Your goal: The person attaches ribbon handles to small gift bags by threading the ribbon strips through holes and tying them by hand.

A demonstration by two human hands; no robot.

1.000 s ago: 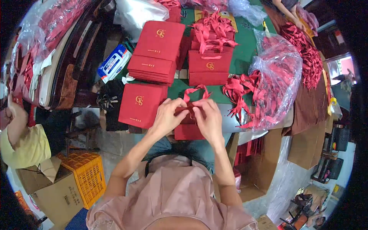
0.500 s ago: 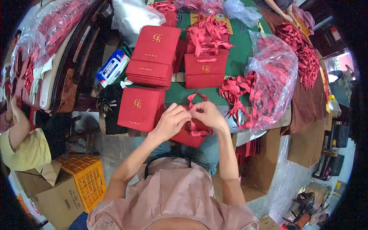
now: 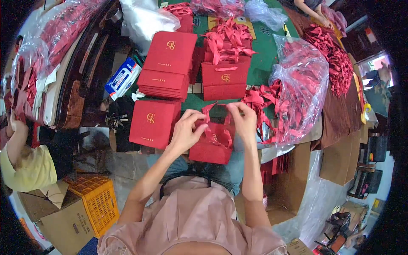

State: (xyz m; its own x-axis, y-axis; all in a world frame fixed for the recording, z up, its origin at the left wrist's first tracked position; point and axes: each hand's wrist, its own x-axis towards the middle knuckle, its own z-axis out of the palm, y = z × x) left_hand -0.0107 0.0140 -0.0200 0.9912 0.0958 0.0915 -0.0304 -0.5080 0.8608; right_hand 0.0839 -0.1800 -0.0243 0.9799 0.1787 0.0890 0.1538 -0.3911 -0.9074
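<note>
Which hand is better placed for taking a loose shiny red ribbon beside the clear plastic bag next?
Probably the right hand: it is nearer those loose shiny red ribbons, while the left hand is farther away, beside the stacked flat red bags.

head-worn fisheye, down over the hands (image 3: 187, 131)
</note>
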